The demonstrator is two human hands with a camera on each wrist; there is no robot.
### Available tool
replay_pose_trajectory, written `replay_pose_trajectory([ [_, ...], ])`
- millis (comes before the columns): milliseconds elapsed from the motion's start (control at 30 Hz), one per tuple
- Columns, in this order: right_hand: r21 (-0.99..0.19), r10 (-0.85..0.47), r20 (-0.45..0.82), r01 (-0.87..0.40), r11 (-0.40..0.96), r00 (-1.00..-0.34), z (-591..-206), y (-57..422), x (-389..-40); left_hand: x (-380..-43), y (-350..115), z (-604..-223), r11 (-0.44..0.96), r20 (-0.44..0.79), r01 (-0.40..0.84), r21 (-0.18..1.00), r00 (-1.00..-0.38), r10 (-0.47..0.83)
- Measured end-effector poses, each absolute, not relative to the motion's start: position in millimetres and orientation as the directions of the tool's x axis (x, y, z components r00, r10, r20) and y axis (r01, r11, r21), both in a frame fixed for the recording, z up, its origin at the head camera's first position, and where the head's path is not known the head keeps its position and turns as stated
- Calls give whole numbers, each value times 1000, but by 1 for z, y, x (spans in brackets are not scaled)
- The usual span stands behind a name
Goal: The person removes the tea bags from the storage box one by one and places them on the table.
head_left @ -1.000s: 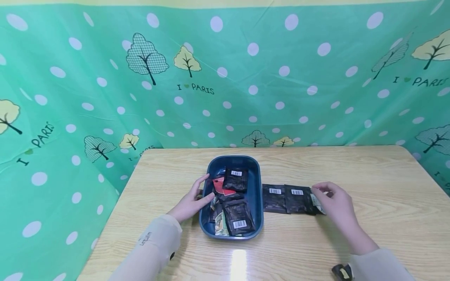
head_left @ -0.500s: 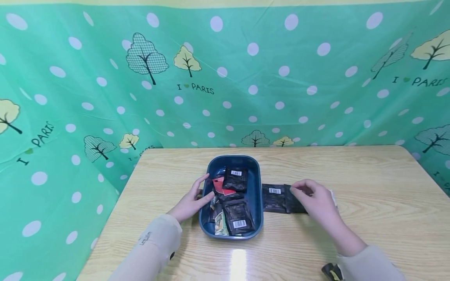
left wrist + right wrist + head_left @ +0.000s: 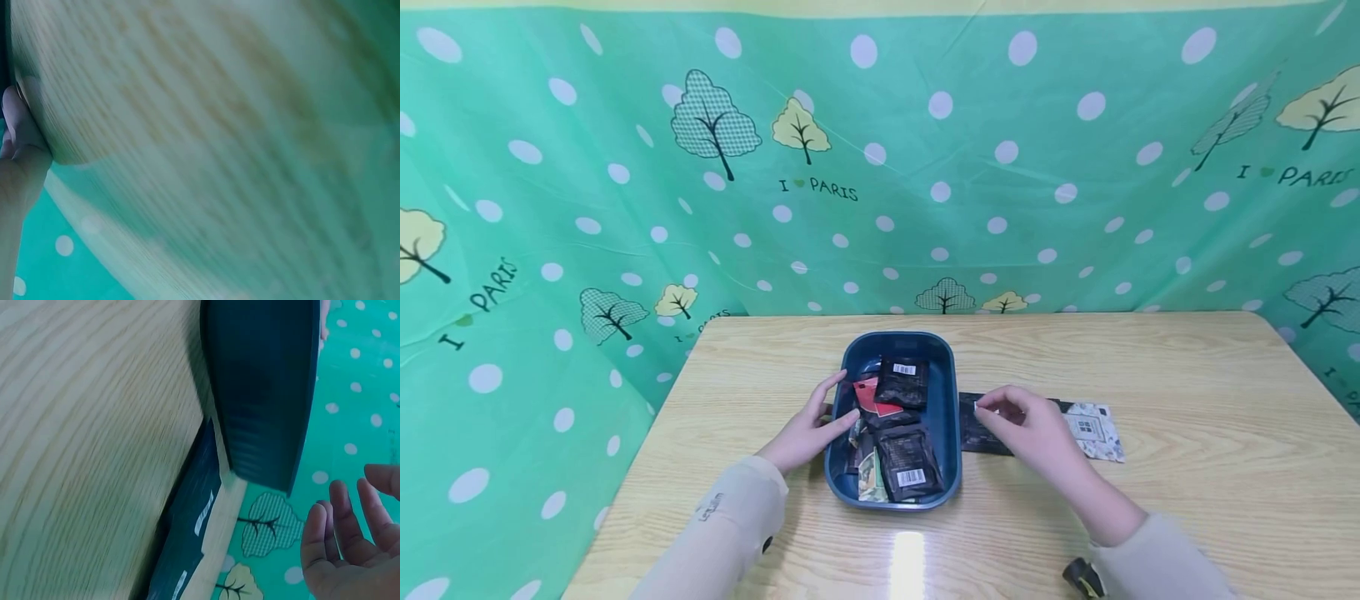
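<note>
My left hand (image 3: 808,429) holds the left side of a dark blue plastic bin (image 3: 954,467), thumb over its rim. Inside lie several black sachets (image 3: 910,467) with barcode labels, with red and green-patterned pieces showing among them. Right of the bin, a row of flat sachets lies on the table: a black sachet (image 3: 977,437) beside the bin wall and a floral white sachet (image 3: 1097,432) at the far end; the middle is partly hidden. My right hand (image 3: 1033,429) hovers over this row. In the right wrist view its fingers (image 3: 350,540) are loosely bent, apart from the sachets, and hold nothing.
Both the bin and the row of sachets are on a light wood-grain table (image 3: 1210,383). A green dotted cloth (image 3: 1037,233) hangs along the back and left side. At the right sleeve's cuff is a small black object (image 3: 1082,575).
Along the row, my right hand has moved left toward the bin, uncovering the floral sachet at the right end. The left hand and bin have stayed in place.
</note>
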State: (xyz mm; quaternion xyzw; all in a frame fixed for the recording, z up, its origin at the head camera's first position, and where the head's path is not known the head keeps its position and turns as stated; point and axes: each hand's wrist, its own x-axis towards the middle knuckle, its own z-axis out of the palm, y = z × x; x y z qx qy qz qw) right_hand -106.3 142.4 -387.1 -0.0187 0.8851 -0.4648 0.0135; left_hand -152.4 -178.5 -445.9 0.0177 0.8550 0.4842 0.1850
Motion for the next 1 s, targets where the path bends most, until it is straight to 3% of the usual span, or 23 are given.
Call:
replay_pose_trajectory([
  [467,-807,-146,-26,-65,587,-989,-387,108,-106,-153,-178,-447,535,-308,-159,830,-930,202],
  [1000,-603,-389,56,-342,720,-919,-394,82,-104,-153,-179,-447,526,-312,-163,835,-927,208],
])
